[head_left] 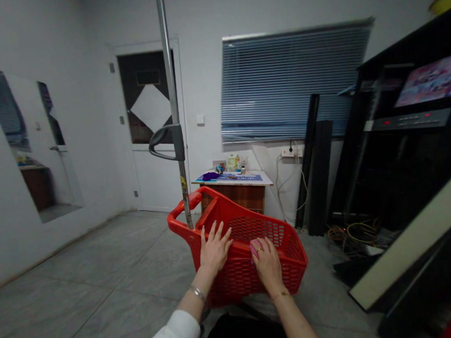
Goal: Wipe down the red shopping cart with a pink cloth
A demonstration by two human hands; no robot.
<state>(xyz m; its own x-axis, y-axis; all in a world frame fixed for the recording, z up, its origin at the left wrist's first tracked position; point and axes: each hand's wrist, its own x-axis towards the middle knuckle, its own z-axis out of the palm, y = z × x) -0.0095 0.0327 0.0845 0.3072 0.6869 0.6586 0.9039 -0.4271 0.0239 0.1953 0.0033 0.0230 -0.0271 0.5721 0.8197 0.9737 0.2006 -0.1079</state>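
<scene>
A red plastic shopping cart (249, 280) with a mesh-patterned basket stands in front of me. My left hand (214, 249) lies on the near rim of its basket, fingers spread and stretched out. Farther right along the same rim is my right hand (268, 264), its fingers curled round a small pink cloth (253, 249) that presses against the rim. Most of this cloth is hidden under the fingers, so its full shape does not show. A metal pole (171, 80) with a grey loop handle (166, 143) rises at the cart's handle end.
Behind the cart, a small wooden table (233, 193) holds bottles and a purple cloth (210, 176). Dark panels (321, 178) lean on the wall by a black rack (349, 176), with loose cables (359, 234) on the floor. A mirror (35, 151) hangs left of the door (154, 179).
</scene>
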